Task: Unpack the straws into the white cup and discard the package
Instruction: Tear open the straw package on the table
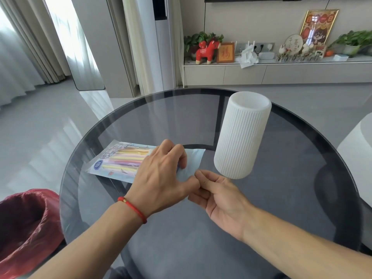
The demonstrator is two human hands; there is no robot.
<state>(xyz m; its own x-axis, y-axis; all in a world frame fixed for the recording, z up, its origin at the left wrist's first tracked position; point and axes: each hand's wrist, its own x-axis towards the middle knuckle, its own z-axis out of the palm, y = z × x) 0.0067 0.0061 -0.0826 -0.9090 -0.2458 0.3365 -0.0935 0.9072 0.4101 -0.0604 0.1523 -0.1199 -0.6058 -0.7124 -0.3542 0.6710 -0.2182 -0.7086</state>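
Smoky glass forms the round table [201,228] in a bright living room, with a bin lined in red plastic [26,224] standing on the floor just beside its near-left edge. On the glass lies the straw package [120,161], flat, its coloured straws [128,160] all inside it and bunched toward the left end. The white cup [242,135], ribbed and upright, stands just to the right of the package with nothing visible in it. Both hands meet at the package's right end: the left hand [161,178], a red cord at its wrist, has its fingers curled down onto the wrapper and pinches its near corner, while the right hand [217,194] pinches the same edge between thumb and forefinger, the other fingers loosely curled. The step in hand looks to be opening the wrapper; next the two pinches likely need to pull apart, firmly enough to tear the seal without scattering straws.
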